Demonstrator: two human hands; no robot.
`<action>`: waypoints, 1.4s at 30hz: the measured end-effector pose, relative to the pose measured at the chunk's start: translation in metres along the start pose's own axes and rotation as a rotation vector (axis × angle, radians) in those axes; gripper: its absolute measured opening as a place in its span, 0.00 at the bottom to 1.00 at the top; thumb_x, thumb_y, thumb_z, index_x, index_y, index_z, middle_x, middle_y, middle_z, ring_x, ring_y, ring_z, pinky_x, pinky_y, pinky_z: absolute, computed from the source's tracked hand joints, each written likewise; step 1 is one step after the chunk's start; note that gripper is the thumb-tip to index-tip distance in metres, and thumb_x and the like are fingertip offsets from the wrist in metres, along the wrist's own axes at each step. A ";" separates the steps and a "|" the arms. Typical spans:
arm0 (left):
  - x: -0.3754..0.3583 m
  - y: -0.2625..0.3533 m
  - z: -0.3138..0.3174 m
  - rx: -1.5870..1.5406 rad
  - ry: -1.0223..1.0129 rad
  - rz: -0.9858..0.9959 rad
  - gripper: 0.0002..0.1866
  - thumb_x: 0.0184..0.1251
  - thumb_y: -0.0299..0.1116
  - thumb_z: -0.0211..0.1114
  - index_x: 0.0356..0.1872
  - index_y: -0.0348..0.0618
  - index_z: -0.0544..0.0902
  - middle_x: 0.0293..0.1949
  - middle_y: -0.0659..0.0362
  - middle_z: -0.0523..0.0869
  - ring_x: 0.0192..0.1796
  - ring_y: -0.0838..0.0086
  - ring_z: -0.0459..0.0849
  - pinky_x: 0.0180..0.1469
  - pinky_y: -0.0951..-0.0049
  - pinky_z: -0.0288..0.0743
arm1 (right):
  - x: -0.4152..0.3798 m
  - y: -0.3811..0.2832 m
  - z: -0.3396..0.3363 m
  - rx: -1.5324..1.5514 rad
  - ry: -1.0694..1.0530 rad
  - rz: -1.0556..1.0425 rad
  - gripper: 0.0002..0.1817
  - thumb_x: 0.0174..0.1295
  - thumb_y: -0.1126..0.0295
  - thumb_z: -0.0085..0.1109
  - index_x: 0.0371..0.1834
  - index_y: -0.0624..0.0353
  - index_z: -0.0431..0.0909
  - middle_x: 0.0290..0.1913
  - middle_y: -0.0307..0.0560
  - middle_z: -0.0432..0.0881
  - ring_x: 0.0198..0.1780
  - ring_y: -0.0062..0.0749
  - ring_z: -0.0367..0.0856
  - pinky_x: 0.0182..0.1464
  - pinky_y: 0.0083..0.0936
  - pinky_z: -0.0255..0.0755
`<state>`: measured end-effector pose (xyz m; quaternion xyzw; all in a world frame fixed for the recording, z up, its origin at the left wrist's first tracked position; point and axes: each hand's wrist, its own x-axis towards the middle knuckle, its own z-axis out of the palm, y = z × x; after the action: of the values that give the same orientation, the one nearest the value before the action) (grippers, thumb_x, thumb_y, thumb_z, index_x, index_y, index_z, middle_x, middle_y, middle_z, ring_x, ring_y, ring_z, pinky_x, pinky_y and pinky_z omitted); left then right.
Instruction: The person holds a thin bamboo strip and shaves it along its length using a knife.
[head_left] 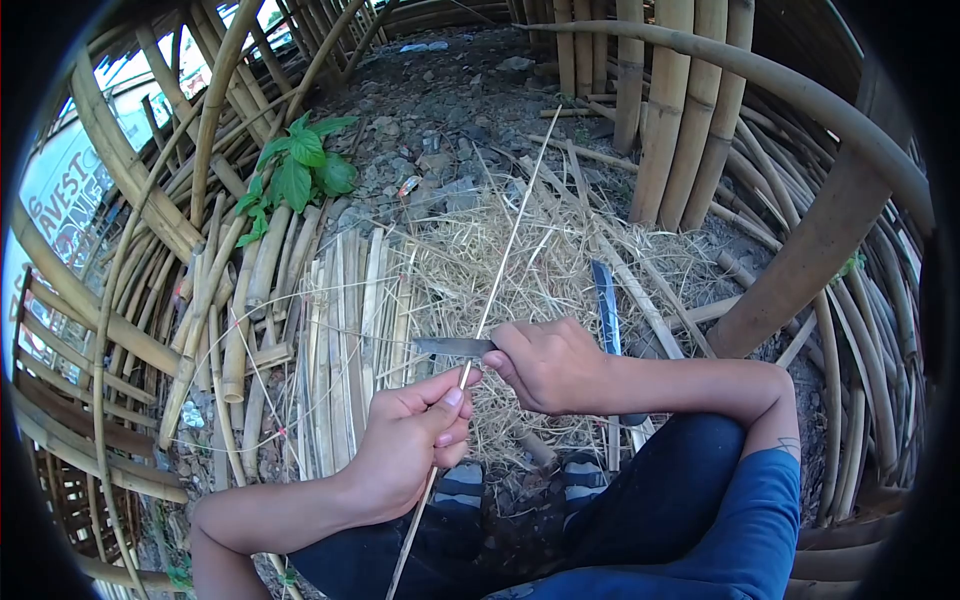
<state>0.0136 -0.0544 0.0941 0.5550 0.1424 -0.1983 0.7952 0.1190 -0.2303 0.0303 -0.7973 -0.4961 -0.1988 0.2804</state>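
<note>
Note the thin strip [521, 215] held above the pale shavings [450, 265], with its long axis on a slant from the lap at lower left to a far tip pointing forward and slightly right. Observe the left hand [410, 425] pinching it between thumb and fingers, with forearm rising from lower left and elbow bent outward. Compare the right hand [548, 365], closed around a knife [450, 346], back uppermost, with forearm nearly level from a bent elbow and blade pointing left across the strip, just beyond the left fingertips.
</note>
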 end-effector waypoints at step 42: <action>-0.020 0.002 -0.010 0.112 0.041 -0.089 0.18 0.75 0.22 0.47 0.62 0.26 0.69 0.32 0.61 0.72 0.24 0.85 0.60 0.24 0.84 0.55 | -0.034 0.073 -0.020 -0.079 -0.034 0.557 0.20 0.75 0.59 0.35 0.33 0.65 0.68 0.16 0.58 0.75 0.20 0.59 0.75 0.27 0.51 0.69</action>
<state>-0.0035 -0.0413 0.1009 0.5957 0.1720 -0.2294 0.7503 0.1694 -0.2915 0.0075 -0.9165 -0.2544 -0.1202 0.2845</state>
